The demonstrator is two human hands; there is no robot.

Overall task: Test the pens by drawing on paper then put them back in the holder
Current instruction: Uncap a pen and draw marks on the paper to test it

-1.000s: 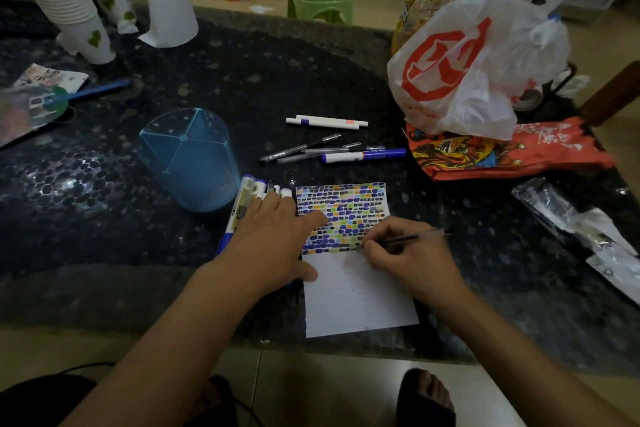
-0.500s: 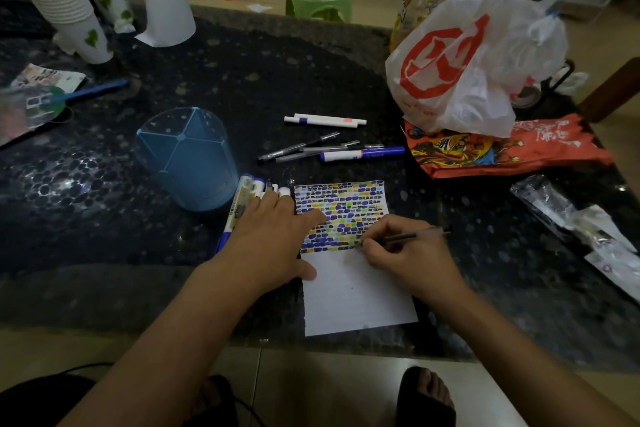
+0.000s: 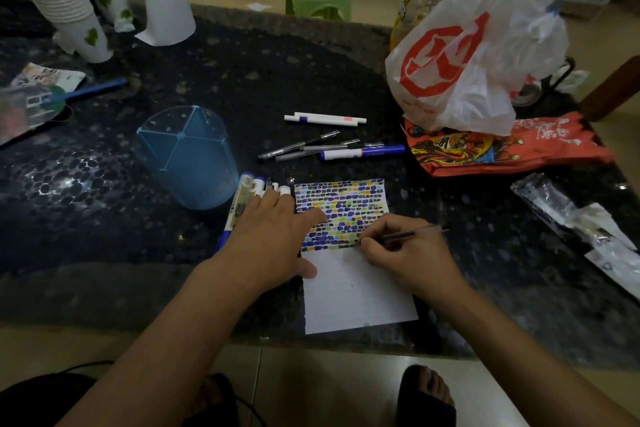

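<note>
Here the right hand (image 3: 412,258) pinched a slim dark pen (image 3: 403,236), tip on the white lined paper sheet (image 3: 356,291) at the table's six o'clock, where light strokes seemed best while the flat left hand (image 3: 268,239) steadied it.

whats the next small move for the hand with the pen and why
Probably draw one more short mark. The right hand grips the pen with its tip at the bottom row of marks on the paper; the left hand holds the sheet flat, and blank paper lies just below.
</note>
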